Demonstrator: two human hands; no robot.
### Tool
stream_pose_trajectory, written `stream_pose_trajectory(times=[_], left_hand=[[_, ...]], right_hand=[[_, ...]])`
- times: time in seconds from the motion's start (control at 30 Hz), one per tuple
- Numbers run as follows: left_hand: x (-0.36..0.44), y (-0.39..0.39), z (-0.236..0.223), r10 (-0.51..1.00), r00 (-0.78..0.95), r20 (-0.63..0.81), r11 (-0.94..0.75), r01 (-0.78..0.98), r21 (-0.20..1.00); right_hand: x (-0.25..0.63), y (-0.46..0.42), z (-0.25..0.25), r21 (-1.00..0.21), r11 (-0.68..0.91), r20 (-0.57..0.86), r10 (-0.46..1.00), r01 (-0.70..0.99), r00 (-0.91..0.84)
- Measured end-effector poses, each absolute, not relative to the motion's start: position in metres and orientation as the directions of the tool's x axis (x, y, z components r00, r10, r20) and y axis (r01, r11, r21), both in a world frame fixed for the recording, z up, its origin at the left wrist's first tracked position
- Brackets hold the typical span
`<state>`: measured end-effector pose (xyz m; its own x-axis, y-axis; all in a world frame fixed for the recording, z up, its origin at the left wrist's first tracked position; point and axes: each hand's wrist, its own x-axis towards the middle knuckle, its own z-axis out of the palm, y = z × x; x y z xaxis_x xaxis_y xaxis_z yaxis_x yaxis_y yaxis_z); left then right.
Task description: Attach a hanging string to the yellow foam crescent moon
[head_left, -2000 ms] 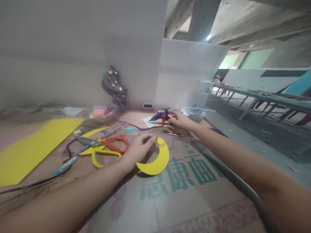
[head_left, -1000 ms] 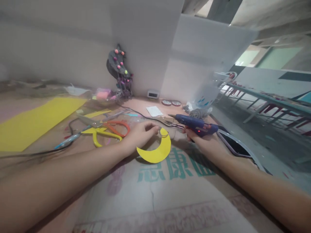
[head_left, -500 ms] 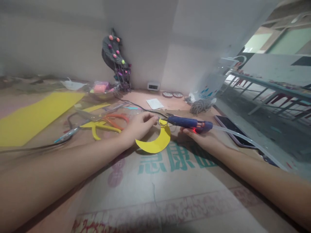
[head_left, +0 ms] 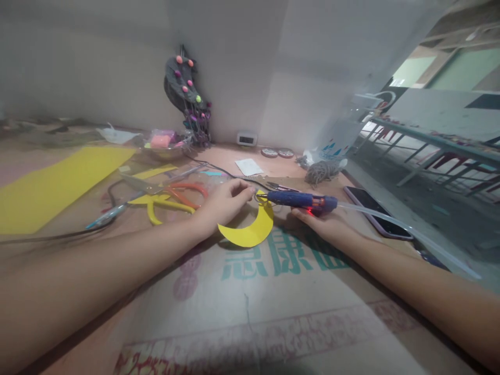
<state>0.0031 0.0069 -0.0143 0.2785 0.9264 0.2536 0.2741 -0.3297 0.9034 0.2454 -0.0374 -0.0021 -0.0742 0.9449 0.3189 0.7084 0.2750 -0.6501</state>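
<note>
My left hand (head_left: 230,200) pinches the upper tip of a yellow paper crescent (head_left: 253,232), where a loop of grey yarn (head_left: 262,197) lies. The crescent hangs just over the cardboard (head_left: 234,307) with its printed green characters. In my right hand (head_left: 318,221) is a blue hot glue gun (head_left: 291,198), its red light on and a clear glue stick (head_left: 378,212) trailing from the back. The gun's nozzle is at the crescent's top, close to my left fingertips. Whether it touches the paper I cannot tell.
Scissors with orange and yellow handles (head_left: 172,200) lie left of my left hand, near a yellow sheet (head_left: 58,187). A phone (head_left: 377,212) lies at the right edge. Behind are a ball of grey yarn (head_left: 322,172), a white paper (head_left: 249,167) and a decorated grey crescent (head_left: 182,86).
My right hand picked up the glue gun from the white paper at the back and brought it to the crescent's top. My left hand keeps its pinch on the crescent.
</note>
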Motion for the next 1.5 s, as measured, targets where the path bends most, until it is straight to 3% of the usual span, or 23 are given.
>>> stream_pose_trajectory(times=[0.4,0.67,1.5], left_hand=[[0.0032,0.004,-0.0131,0.931,0.283,0.232,-0.313,0.287,0.905],[0.0043,0.0024,-0.0113,0.936,0.28,0.216,-0.296,0.289,0.91],[0.0036,0.0021,-0.0098,0.932,0.29,0.219,-0.306,0.301,0.903]], right_hand=[[0.2417,-0.041,0.0035,-0.654,0.318,0.325,0.937,0.687,-0.125],[0.2437,-0.0397,-0.0003,-0.644,0.253,0.292,0.954,0.722,-0.074],[0.2412,-0.0413,0.0032,-0.666,0.267,0.313,0.948,0.696,-0.064]])
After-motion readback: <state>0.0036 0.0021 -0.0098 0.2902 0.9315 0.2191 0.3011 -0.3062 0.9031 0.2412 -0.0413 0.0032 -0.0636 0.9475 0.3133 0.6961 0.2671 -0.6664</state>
